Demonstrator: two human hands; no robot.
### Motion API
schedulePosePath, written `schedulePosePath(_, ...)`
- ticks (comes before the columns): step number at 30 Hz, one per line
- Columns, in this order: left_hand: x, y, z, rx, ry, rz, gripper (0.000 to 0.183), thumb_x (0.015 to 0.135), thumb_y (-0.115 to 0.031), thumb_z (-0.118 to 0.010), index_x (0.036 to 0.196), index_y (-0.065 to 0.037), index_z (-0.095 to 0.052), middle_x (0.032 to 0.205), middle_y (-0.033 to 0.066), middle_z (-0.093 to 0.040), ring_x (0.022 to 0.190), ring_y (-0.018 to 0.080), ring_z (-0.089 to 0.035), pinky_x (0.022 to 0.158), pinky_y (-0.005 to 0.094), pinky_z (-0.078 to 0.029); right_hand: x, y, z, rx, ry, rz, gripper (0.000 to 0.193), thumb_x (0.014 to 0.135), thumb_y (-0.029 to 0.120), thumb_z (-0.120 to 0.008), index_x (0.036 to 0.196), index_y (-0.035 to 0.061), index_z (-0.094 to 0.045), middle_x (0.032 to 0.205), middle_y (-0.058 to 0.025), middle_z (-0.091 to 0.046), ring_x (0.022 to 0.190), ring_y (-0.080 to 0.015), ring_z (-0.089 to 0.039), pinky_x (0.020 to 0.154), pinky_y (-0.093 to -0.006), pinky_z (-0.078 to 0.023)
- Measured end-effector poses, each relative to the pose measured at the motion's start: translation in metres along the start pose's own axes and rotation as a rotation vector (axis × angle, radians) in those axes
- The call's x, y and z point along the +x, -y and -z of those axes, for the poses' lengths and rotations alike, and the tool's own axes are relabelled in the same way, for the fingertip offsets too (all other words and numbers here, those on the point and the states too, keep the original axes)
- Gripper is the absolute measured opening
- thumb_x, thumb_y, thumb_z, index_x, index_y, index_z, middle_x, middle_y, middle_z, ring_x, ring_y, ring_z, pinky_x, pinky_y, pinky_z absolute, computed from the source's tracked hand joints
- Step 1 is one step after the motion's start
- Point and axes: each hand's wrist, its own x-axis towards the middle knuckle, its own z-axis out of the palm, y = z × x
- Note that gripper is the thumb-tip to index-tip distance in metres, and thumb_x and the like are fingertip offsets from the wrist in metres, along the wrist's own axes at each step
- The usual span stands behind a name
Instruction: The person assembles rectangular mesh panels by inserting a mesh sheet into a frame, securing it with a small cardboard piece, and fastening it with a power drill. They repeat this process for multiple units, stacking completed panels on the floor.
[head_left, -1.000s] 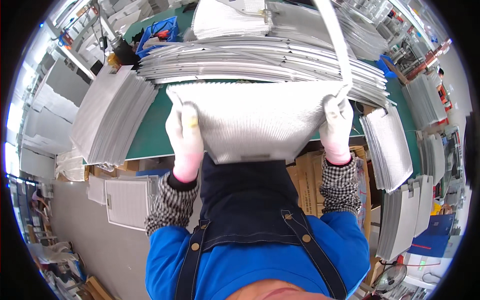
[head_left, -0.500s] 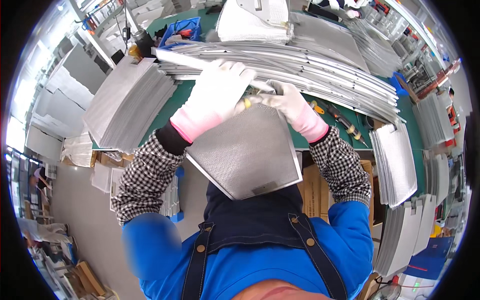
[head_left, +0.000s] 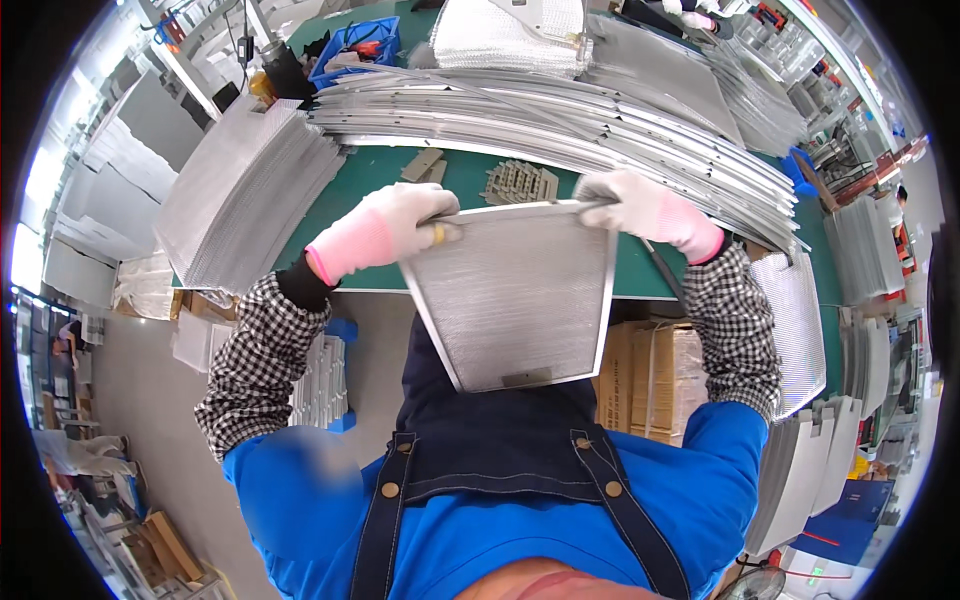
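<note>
A mesh filter panel [head_left: 515, 305] with pale metal edging hangs in front of me, tilted over my lap at the table's near edge. My left hand [head_left: 390, 228], in a white glove with a pink cuff, is closed on its upper left corner. Gloved the same way, my right hand [head_left: 640, 210] grips the upper right corner. Edging runs along the panel's top between both hands. Just beyond it on the green table lie a cluster of small grey corner pieces [head_left: 520, 182] and a few flat grey pieces [head_left: 425, 165].
Long metal frame strips [head_left: 560, 125] are piled across the table behind my hands. Mesh sheets stand stacked at left [head_left: 235, 190] and right [head_left: 790, 330]. A blue bin [head_left: 350, 55] sits at the back left. Cardboard boxes [head_left: 660, 375] are below the table's edge.
My hands have moved apart to the panel's two upper corners. The strip my left hand held slanting now lies along the top edge. The small grey pieces have come into sight.
</note>
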Motion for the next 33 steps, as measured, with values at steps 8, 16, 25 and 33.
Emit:
schedulePosePath(8, 0.044, -0.018, -0.015, -0.084, 0.015, -0.209, 0.032, 0.091, -0.023, -0.069, 0.110, 0.002, -0.063, 0.099, 0.0188, -0.066, 0.092, 0.0358, -0.064, 0.081, 0.0409, -0.051, 0.005, 0.022, -0.031, -0.251, -0.068, 0.128, 0.031, 0.095, 0.025, -0.065, 0.112, -0.0009, -0.061, 0.096, -0.0204, -0.067, 0.094, -0.0317, -0.067, 0.083, -0.0407, -0.052)
schedulePosePath(16, 0.024, -0.016, -0.039, -0.123, -0.258, -0.077, 0.029, 0.082, -0.026, -0.080, 0.103, -0.005, -0.073, 0.097, 0.0076, -0.074, 0.088, 0.0264, -0.072, 0.080, 0.0346, -0.056, -0.002, 0.015, -0.038, -0.079, -0.079, 0.137, 0.022, 0.094, 0.019, -0.064, 0.105, 0.0000, -0.063, 0.090, -0.0179, -0.064, 0.084, -0.0301, -0.065, 0.078, -0.0383, -0.051)
schedulePosePath(25, 0.035, -0.072, -0.106, -0.922, -0.890, -0.104, 0.065, 0.083, -0.021, -0.082, 0.139, -0.002, -0.054, 0.127, 0.0147, -0.065, 0.104, 0.0226, -0.068, 0.089, 0.0331, -0.056, -0.014, 0.007, -0.044, -0.062, -0.088, 0.202, 0.018, 0.090, 0.012, -0.067, 0.103, -0.0002, -0.063, 0.089, -0.0142, -0.060, 0.084, -0.0270, -0.062, 0.078, -0.0354, -0.049)
schedulePosePath(33, -0.003, -0.072, -0.100, -0.786, -0.693, 0.062, 0.046, 0.080, -0.002, -0.078, 0.125, -0.005, -0.068, 0.092, 0.0020, -0.063, 0.075, 0.0079, -0.056, 0.067, 0.0222, -0.045, -0.023, 0.002, -0.023, 0.192, 0.159, 0.131, 0.044, 0.091, 0.014, -0.069, 0.133, 0.0037, -0.063, 0.103, -0.0095, -0.060, 0.096, -0.0208, -0.061, 0.087, -0.0327, -0.048)
